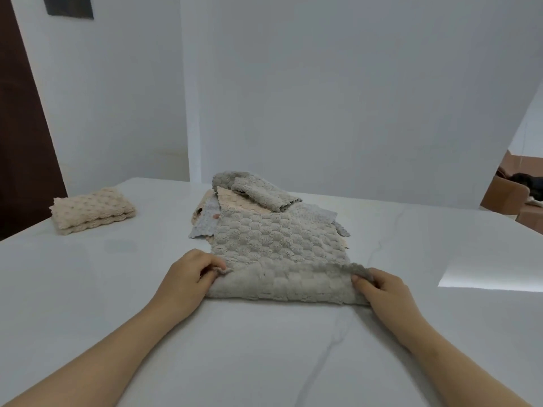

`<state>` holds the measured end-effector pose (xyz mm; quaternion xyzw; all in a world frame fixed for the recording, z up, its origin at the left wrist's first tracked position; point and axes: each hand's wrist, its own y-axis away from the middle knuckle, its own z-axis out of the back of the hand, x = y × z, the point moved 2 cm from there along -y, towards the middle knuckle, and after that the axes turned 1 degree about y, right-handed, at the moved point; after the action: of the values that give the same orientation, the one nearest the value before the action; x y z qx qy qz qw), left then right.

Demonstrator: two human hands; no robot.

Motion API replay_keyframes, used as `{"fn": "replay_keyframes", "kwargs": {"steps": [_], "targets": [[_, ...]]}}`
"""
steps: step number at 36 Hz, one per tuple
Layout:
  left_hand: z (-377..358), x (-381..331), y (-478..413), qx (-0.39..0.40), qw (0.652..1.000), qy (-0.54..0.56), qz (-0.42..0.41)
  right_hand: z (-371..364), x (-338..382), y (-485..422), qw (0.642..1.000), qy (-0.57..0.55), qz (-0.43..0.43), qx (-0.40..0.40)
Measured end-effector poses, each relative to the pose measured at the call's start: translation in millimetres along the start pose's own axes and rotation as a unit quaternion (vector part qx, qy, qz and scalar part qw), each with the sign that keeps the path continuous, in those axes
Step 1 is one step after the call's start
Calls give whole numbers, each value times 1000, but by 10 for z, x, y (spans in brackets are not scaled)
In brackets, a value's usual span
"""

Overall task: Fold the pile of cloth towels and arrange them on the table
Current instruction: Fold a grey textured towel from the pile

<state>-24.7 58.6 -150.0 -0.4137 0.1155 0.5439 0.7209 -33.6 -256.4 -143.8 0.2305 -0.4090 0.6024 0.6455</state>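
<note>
Left hand (pixel 191 274) and right hand (pixel 379 286) each pinch a near corner of the grey towel (pixel 279 254) at frame centre, lifting that edge to fold it away

Lower frame: bare table (pixel 264 348), open.
Centre: towel pile (pixel 264 212) blocks.
Left edge: folded beige towel (pixel 92 210); clear tabletop between.
Right: tabletop open.

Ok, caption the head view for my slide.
Left hand and right hand fold a grey towel's near edge over; unfolded pile behind, folded beige towel aside.
</note>
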Motion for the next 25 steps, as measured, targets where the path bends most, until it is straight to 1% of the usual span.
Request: {"fn": "replay_keyframes", "kwargs": {"steps": [3, 5, 10, 11, 13, 16, 19, 22, 25], "targets": [[8, -7, -90, -24, 999, -28, -13, -41, -2, -88, 999, -5, -27, -45], [-4, 1, -144, -35, 999, -25, -6, -80, 15, -118, 996, 13, -30, -78], [-83, 42, -206, 22, 998, -3, 55, -83, 61, -87, 994, 27, 8, -108], [-88, 45, -204, 32, 998, -5, 62, -80, 70, -71, 995, 26, 26, -97], [-71, 39, -200, 49, 996, -20, 69, -100, 106, -34, 996, 38, 63, -49], [11, 17, -199, 69, 993, -61, 69, -135, 136, -16, 994, 58, 91, 18], [111, -22, -177, 93, 989, -90, 69, -103, 140, -42, 992, 61, 107, 28], [199, -39, -156, 124, 985, -74, 97, -32, 135, -72, 995, 32, 89, 32], [275, -63, -149, 141, 982, -26, 120, 25, 126, -68, 995, -9, 41, 86]]}}
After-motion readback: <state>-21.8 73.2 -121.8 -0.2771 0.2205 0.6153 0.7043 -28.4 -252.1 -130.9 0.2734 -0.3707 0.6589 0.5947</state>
